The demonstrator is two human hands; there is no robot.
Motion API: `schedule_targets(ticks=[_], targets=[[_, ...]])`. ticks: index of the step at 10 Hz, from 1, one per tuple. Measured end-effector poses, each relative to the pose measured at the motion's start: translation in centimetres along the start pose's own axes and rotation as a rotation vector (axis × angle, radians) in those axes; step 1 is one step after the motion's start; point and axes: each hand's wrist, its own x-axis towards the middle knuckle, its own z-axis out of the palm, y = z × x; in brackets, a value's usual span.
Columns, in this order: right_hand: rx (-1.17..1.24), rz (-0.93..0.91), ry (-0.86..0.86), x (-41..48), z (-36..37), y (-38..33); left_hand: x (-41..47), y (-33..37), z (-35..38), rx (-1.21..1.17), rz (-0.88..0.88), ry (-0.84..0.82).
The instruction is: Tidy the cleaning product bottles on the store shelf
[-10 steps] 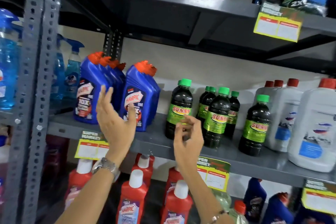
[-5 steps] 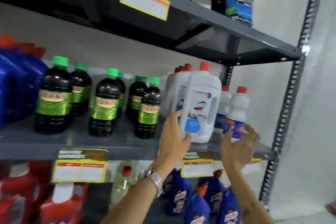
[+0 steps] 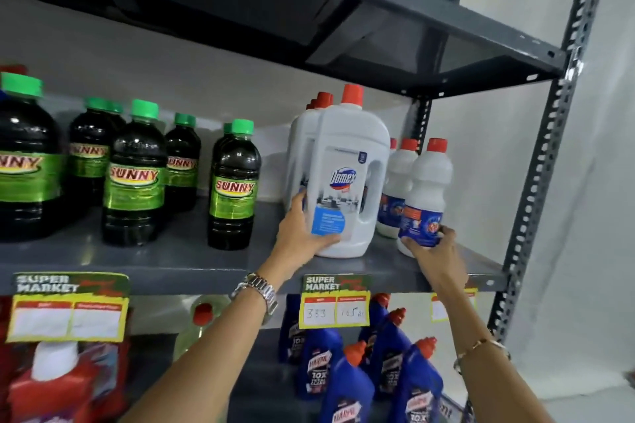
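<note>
The left hand [image 3: 302, 233] is wrapped around the lower left corner of the large white jug [image 3: 347, 182], fingers on its near face and the thumb side hidden behind it. The right hand [image 3: 433, 251] is closed on the base of the small white bottle [image 3: 426, 196], fingertips curled over the label. Both containers are standing upright on the shelf [image 3: 192, 261], long axes vertical, directly beyond the hands that hold them; each is reached by the arm on its own side, so no crossing is called for.

The jug is set just beside a second jug behind it, and the small bottle just beside two like bottles to its far left. To the right, bare shelf is left up to the perforated post [image 3: 536, 189]; to the left, an open gap lies between the jug and the nearest green-capped bottle [image 3: 233, 185]. The near edge of the shelf is close under both bases, so any pull toward the person is judged the risky direction; a push toward the far wall looks safer.
</note>
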Motion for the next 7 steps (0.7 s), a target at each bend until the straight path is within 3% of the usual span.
schedule_targets(ticks=[3, 5, 6, 7], targets=[[-0.054, -0.022, 0.034, -0.1, 0.4, 0.3, 0.1, -0.4, 0.0, 0.011, -0.009, 0.014], [0.064, -0.013, -0.057, -0.5, -0.4, -0.3, -1.5, 0.7, -0.1, 0.079, 0.065, 0.064], [0.256, -0.033, 0.099, -2.8, -0.5, -1.1, -3.5, 1.7, -1.8, 0.212, 0.209, 0.105], [0.709, -0.127, 0.352, -6.6, -1.2, -3.3, -4.8, 3.0, -5.3, 0.423, 0.429, 0.225]])
